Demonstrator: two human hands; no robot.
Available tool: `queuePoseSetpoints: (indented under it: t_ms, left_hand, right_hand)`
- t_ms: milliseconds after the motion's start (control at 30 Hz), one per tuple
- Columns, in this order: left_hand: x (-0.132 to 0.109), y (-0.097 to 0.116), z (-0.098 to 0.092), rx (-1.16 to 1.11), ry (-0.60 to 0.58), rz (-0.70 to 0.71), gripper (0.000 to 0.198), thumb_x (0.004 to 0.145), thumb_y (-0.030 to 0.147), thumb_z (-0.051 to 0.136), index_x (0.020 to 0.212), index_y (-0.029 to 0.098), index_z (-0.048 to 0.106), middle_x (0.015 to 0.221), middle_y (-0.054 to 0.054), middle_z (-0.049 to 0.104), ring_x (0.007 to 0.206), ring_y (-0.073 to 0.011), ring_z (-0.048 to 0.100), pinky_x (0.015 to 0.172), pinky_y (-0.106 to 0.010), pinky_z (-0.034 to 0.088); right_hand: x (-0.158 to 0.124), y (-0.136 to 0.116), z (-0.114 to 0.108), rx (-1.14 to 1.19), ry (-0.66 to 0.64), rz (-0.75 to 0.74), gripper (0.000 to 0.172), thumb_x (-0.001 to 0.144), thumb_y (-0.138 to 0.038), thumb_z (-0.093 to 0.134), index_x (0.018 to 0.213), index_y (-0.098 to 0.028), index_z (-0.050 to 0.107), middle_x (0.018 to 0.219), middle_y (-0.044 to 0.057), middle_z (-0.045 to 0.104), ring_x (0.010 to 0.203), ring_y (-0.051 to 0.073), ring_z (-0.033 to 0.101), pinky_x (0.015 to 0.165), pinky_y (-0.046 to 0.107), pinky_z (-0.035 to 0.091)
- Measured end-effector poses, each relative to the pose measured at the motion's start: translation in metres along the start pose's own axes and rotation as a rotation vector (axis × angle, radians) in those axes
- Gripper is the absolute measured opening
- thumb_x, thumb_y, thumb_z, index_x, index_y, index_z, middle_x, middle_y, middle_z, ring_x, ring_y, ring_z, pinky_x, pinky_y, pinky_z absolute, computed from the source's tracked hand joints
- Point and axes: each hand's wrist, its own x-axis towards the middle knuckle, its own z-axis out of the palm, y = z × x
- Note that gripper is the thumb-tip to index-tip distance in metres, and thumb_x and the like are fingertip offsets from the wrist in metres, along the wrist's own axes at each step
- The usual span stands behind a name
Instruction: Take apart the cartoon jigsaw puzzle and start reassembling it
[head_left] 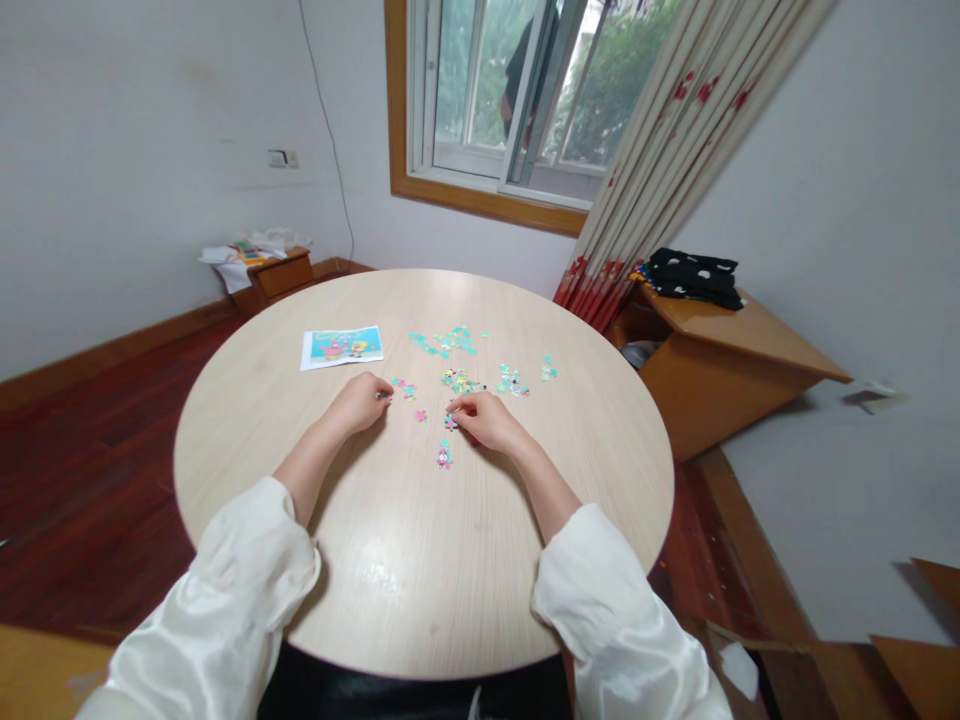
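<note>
Pale wood grain runs across the round bench (420, 600), and from the head camera nearly everything you are working with lies loose on it.

Your left hand (360, 402) rests knuckles up with the fingers curled under. Something tiny sits at its fingertips, but I cannot tell whether that grip is closed on it or only touching it. Your right hand (486, 420) has thumb and forefinger drawn together on a small piece (450, 420), held low against the bench. That grip reads as closed on it.

Between the two grips lies a lone pink piece (421, 415), and a little cluster (405, 388) sits just beside your left fingertips. On your side of the right grip lies a pink-and-teal bit (445, 458), apart from the rest. Just beyond the right grip is a colourful clump (461, 380), with more pieces (512, 382) out to its right. Further beyond is a teal scatter (446, 342). Beyond your left grip, well apart from the pieces, the printed picture (342, 347) lies flat.

By my reading you are early on. No patch looks larger than a few pieces joined, no border has been laid out, and most pieces are loose. Almost all of the fitting is left.
</note>
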Motion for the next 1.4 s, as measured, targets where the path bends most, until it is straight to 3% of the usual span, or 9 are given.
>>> queuePoseSetpoints:
  t_ms: [200,567,800,1067,1400]
  left_hand:
    - [-0.001,0.003,-0.002,0.047,-0.014,0.009,0.021,0.067,0.014,0.057,0.077,0.018,0.076,0.092,-0.013,0.073,0.078,-0.0263,0.067,0.076,-0.032,0.047]
    - [-0.002,0.005,-0.003,0.090,-0.008,0.031,0.022,0.066,0.016,0.056,0.076,0.019,0.076,0.090,-0.013,0.074,0.078,-0.0260,0.065,0.077,-0.031,0.047]
    - [-0.002,0.004,-0.004,0.109,-0.042,0.071,0.024,0.068,0.015,0.053,0.076,0.017,0.075,0.086,-0.013,0.073,0.076,-0.0255,0.066,0.076,-0.031,0.046]
    - [-0.004,0.006,-0.003,0.161,-0.061,0.076,0.030,0.070,0.014,0.048,0.082,0.015,0.076,0.090,-0.015,0.074,0.077,-0.0266,0.068,0.075,-0.031,0.046]
    - [-0.006,0.013,-0.008,0.229,-0.109,0.024,0.035,0.075,0.014,0.049,0.098,0.012,0.074,0.105,-0.013,0.071,0.094,-0.0250,0.065,0.084,-0.029,0.046]
  right_hand:
    - [-0.001,-0.001,0.000,-0.001,-0.029,0.003,0.022,0.075,-0.005,0.053,0.085,-0.012,0.071,0.073,0.002,0.068,0.059,0.008,0.054,0.058,0.020,0.040]
    - [-0.004,-0.008,-0.002,-0.018,-0.028,0.023,0.022,0.072,-0.004,0.053,0.082,-0.012,0.071,0.075,0.004,0.069,0.061,0.010,0.056,0.061,0.021,0.041]
    - [-0.006,-0.009,-0.003,0.024,-0.055,0.031,0.022,0.073,-0.005,0.052,0.083,-0.012,0.070,0.052,-0.005,0.053,0.048,0.007,0.047,0.055,0.020,0.036]
    - [-0.005,-0.008,-0.002,0.017,-0.060,0.019,0.022,0.073,-0.006,0.052,0.084,-0.011,0.069,0.051,-0.006,0.051,0.048,0.007,0.045,0.057,0.021,0.037]
    - [-0.006,-0.008,-0.002,0.023,-0.076,0.034,0.021,0.074,-0.005,0.051,0.085,-0.011,0.068,0.050,-0.007,0.049,0.046,0.006,0.042,0.055,0.020,0.035]
